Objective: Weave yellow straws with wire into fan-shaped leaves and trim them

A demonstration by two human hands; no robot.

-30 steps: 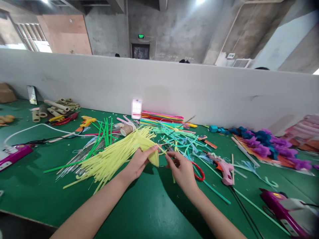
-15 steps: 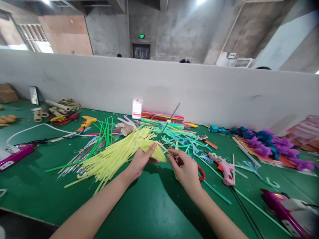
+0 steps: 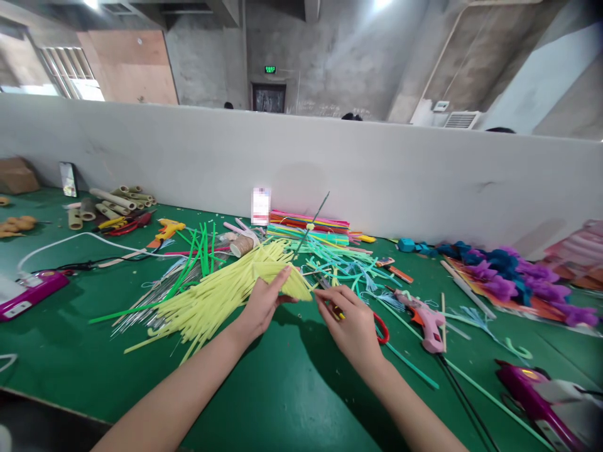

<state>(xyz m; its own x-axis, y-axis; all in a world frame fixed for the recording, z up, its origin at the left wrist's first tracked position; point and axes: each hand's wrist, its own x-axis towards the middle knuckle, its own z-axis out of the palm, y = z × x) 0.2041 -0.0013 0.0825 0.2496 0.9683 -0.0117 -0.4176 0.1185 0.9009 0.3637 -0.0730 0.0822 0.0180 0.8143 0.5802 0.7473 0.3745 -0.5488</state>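
Observation:
My left hand point(image 3: 264, 304) is closed around a fan-shaped piece of yellow pipe cleaners point(image 3: 294, 284), thumb on top. A thin dark green stem point(image 3: 321, 207) with a small pale yellow knot rises behind it; I cannot tell whether the two are joined. At the fan's right tip, my right hand point(image 3: 351, 320) pinches a yellow pipe-cleaner end with thumb and forefinger. A small yellow item point(image 3: 338, 312) shows under its fingers, kind unclear. Red-handled scissors point(image 3: 382, 328) are partly hidden behind the right hand. Left of the hands lies a large bundle of yellow pipe cleaners point(image 3: 202, 304).
A pink glue gun point(image 3: 431, 329) lies right, with a purple power strip point(image 3: 530, 389) nearer. Teal pipe cleaners point(image 3: 339, 260) are scattered behind the hands. A yellow glue gun point(image 3: 168, 231), bamboo pieces point(image 3: 115, 201) and another power strip point(image 3: 35, 292) are left. A white partition point(image 3: 400, 169) stands behind.
The yellow fan has tilted slightly downward and the green stem has shifted left. My right fingers have come closer to the fan's tip. The view has moved a little.

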